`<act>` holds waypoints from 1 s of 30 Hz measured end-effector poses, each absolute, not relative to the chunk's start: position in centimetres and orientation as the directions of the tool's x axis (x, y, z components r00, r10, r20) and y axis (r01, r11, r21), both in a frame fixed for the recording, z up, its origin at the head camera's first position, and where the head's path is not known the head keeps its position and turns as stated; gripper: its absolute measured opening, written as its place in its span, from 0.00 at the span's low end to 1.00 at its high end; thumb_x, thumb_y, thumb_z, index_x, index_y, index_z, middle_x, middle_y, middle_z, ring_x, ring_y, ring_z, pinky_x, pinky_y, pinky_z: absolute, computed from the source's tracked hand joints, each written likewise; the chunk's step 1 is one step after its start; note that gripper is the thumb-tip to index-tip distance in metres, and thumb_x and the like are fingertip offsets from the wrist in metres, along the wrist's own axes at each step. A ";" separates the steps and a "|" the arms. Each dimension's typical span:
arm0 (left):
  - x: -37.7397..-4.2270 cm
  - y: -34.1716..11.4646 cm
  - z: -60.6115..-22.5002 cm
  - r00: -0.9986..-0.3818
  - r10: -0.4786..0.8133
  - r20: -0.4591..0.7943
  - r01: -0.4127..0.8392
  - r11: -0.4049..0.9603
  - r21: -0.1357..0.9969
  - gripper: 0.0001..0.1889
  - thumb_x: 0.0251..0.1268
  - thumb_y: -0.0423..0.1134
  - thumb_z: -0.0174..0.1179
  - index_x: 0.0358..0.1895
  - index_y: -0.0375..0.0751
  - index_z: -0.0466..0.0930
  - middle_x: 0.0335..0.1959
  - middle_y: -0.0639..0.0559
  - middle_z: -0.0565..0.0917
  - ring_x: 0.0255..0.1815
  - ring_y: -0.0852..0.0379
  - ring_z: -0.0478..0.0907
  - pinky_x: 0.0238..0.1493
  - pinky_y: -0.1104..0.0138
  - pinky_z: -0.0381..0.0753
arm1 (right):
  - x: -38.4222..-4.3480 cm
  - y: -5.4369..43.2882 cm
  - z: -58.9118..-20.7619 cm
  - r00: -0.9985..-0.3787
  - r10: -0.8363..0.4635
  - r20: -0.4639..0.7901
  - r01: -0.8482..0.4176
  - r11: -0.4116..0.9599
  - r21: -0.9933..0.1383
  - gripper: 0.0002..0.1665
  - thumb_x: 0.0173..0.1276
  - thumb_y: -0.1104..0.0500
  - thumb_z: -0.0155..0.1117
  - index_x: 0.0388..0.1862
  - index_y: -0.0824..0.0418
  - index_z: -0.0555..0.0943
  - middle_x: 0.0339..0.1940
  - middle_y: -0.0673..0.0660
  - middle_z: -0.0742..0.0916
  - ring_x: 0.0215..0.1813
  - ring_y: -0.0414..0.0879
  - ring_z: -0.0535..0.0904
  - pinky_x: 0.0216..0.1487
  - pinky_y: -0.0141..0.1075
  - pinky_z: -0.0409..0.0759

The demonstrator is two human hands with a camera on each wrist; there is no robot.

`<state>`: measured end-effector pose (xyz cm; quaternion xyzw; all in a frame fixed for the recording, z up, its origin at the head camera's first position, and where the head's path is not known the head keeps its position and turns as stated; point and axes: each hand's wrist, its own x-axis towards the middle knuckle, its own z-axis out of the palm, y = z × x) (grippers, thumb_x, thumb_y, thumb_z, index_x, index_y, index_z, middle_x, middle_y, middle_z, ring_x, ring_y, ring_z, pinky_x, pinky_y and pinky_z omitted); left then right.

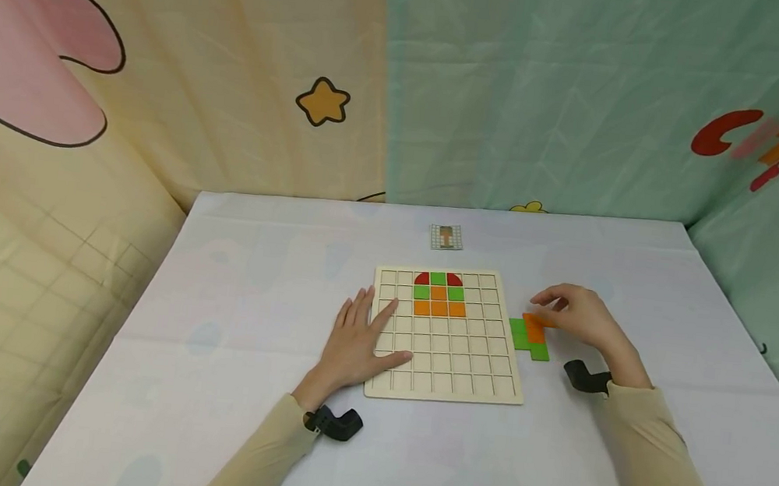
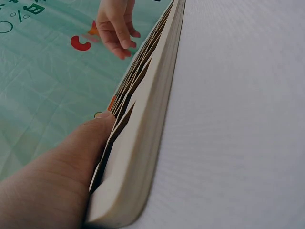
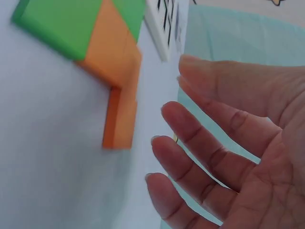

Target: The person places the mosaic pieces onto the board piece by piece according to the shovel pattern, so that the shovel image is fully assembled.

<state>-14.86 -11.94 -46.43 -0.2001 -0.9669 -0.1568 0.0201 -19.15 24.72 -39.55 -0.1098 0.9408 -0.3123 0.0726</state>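
Observation:
A pale square board with a grid of cells [image 1: 448, 366] lies on the table. Near its far edge sits a group of tiles: orange tiles [image 1: 439, 308], green tiles [image 1: 420, 292] and two red tiles with a rounded corner [image 1: 423, 278]. My left hand [image 1: 355, 341] rests spread over the board's left side, its thumb [image 2: 90, 136] reaching over the near left part. Just right of the board lie loose green tiles [image 1: 518, 334] and orange tiles [image 3: 112, 45]. Above and beside them hovers my right hand [image 1: 583, 316], fingers loosely bent, nothing between thumb and fingertips.
Behind the board lies a small card [image 1: 446, 237] with a printed grid and a coloured figure. A white cloth covers the table [image 1: 252, 277]. Printed curtains [image 1: 552, 94] hang along its far side and flanks. Each wrist wears a black camera mount [image 1: 337, 423].

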 end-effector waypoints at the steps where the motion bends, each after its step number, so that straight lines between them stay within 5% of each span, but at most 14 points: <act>1: -14.9 -11.9 -46.4 -0.919 0.381 0.104 0.394 0.871 0.294 0.48 0.55 0.74 0.48 0.75 0.50 0.53 0.75 0.37 0.43 0.75 0.44 0.34 0.70 0.53 0.30 | -19.1 24.9 -39.7 -0.962 -0.263 -0.071 -0.169 0.781 -0.601 0.16 0.62 0.56 0.68 0.45 0.65 0.84 0.42 0.59 0.84 0.42 0.54 0.75 0.37 0.41 0.72; 6: -14.9 -11.9 -46.4 -0.919 0.378 0.108 0.393 0.871 0.295 0.48 0.55 0.74 0.48 0.75 0.51 0.53 0.75 0.37 0.43 0.75 0.44 0.34 0.70 0.53 0.31 | -19.1 25.5 -40.4 -0.935 -0.353 -0.046 -0.258 0.760 -0.596 0.18 0.57 0.61 0.73 0.45 0.69 0.84 0.43 0.62 0.83 0.43 0.56 0.73 0.43 0.45 0.70; 18: -14.9 -12.0 -46.5 -0.916 0.383 0.116 0.400 0.869 0.292 0.48 0.55 0.74 0.49 0.75 0.50 0.53 0.75 0.37 0.44 0.75 0.43 0.35 0.70 0.53 0.31 | -19.4 25.2 -41.2 -0.917 -0.394 0.066 -0.358 0.735 -0.576 0.10 0.52 0.69 0.73 0.34 0.68 0.82 0.33 0.57 0.83 0.37 0.53 0.72 0.40 0.45 0.70; 30: -14.9 -12.0 -46.4 -0.915 0.385 0.117 0.402 0.865 0.300 0.48 0.55 0.73 0.49 0.75 0.50 0.53 0.75 0.37 0.44 0.75 0.43 0.35 0.70 0.53 0.30 | -19.5 24.9 -40.5 -0.963 -0.263 -0.050 -0.172 0.749 -0.639 0.06 0.58 0.61 0.71 0.30 0.61 0.82 0.23 0.53 0.81 0.28 0.49 0.72 0.28 0.37 0.69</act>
